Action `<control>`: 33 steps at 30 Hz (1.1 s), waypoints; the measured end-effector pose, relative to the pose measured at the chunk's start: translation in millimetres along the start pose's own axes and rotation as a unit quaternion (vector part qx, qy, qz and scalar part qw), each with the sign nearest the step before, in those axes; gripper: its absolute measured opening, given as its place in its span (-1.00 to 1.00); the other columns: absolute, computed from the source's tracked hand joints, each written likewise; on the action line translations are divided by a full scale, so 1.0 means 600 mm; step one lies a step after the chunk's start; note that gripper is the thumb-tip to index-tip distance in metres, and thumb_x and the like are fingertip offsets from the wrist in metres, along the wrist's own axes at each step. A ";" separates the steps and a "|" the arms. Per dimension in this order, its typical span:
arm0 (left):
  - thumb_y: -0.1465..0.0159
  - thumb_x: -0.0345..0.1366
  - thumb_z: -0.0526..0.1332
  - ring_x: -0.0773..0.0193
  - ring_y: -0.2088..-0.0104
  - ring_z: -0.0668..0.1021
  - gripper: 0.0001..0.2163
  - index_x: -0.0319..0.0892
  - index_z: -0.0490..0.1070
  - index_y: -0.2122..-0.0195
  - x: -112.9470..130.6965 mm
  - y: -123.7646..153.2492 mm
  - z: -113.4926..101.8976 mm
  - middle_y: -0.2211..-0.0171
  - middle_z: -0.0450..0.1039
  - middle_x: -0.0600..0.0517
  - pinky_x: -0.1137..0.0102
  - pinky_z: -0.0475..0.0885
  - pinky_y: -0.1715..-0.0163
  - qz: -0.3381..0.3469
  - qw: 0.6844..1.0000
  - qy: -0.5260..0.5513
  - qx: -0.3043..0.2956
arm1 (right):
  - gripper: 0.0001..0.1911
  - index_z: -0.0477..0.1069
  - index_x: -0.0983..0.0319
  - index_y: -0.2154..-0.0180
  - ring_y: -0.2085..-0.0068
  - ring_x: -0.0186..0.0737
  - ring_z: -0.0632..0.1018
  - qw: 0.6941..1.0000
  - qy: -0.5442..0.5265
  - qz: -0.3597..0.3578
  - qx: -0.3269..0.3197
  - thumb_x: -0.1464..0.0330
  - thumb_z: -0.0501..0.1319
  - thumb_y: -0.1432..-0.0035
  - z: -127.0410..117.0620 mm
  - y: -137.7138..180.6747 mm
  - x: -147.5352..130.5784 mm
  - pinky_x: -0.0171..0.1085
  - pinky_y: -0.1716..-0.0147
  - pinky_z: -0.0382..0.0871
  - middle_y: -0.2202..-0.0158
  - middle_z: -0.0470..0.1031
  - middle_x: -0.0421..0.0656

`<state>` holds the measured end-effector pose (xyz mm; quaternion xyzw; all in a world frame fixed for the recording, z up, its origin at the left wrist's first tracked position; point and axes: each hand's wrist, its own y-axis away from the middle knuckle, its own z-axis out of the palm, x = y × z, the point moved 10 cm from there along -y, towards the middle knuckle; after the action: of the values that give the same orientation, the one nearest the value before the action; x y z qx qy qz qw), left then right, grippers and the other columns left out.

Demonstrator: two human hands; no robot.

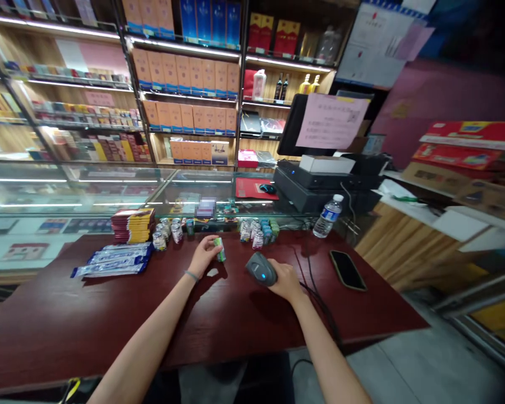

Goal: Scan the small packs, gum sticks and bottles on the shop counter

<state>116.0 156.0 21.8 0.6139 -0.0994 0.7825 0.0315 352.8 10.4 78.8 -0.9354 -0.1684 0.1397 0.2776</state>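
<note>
My left hand point(204, 255) is closed round a small green-labelled bottle point(220, 249), held just above the dark red table point(109, 314). My right hand point(287, 280) grips a black barcode scanner point(261, 269) whose head points left toward the bottle. The scanner's cable point(315, 292) trails off toward the table's near edge. Several similar small bottles stand in two groups behind my hands, one group point(168, 231) at the left and another point(258, 231) at the right.
A stack of red and yellow packets point(133, 225) and blue-white long packs point(118, 259) lie at the left. A water bottle point(328, 216), a black phone point(347, 270) and a till with a monitor point(320, 179) are at the right. Glass counter and stocked shelves stand behind.
</note>
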 end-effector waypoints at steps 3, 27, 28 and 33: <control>-0.02 -0.13 0.44 0.23 0.27 0.59 -0.57 -0.18 0.43 0.13 0.002 -0.001 0.077 0.25 0.54 -0.01 0.34 0.53 0.27 0.038 0.997 -0.053 -0.037 | -0.64 0.40 0.22 0.10 0.40 -0.10 0.64 0.999 0.015 0.026 0.021 0.30 0.23 -0.02 -0.032 0.021 0.047 -0.30 0.41 0.33 0.43 0.60 -0.16; -0.24 -0.51 0.15 0.13 -0.04 0.53 -0.60 -0.13 0.32 -0.11 -0.077 -0.037 0.385 -0.01 0.49 -0.11 0.18 0.40 -0.10 0.174 0.951 -0.257 0.005 | -0.71 0.45 0.23 0.16 0.42 -0.07 0.64 0.988 0.055 0.089 0.117 0.32 0.20 -0.03 -0.125 0.106 0.177 -0.24 0.42 0.41 0.45 0.60 -0.11; -0.24 -0.51 0.16 0.12 -0.03 0.53 -0.60 -0.13 0.31 -0.10 -0.080 -0.038 0.384 0.01 0.49 -0.11 0.18 0.41 -0.09 0.166 0.954 -0.249 0.007 | -0.70 0.45 0.23 0.16 0.42 -0.06 0.64 0.988 0.055 0.093 0.114 0.31 0.20 -0.03 -0.124 0.106 0.179 -0.24 0.41 0.41 0.44 0.60 -0.10; -0.23 -0.48 0.18 0.10 0.00 0.54 -0.68 -0.12 0.34 -0.01 -0.089 -0.039 0.380 0.07 0.49 -0.10 0.16 0.41 -0.07 0.157 0.962 -0.221 0.016 | -0.67 0.46 0.24 0.14 0.39 -0.03 0.64 0.987 0.057 0.109 0.103 0.30 0.22 -0.02 -0.117 0.108 0.183 -0.21 0.39 0.45 0.39 0.62 -0.06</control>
<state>350.9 138.4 24.7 0.7487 -0.1864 0.6239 -0.1243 492.6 -30.6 80.5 -0.9212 -0.0338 0.1323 0.3644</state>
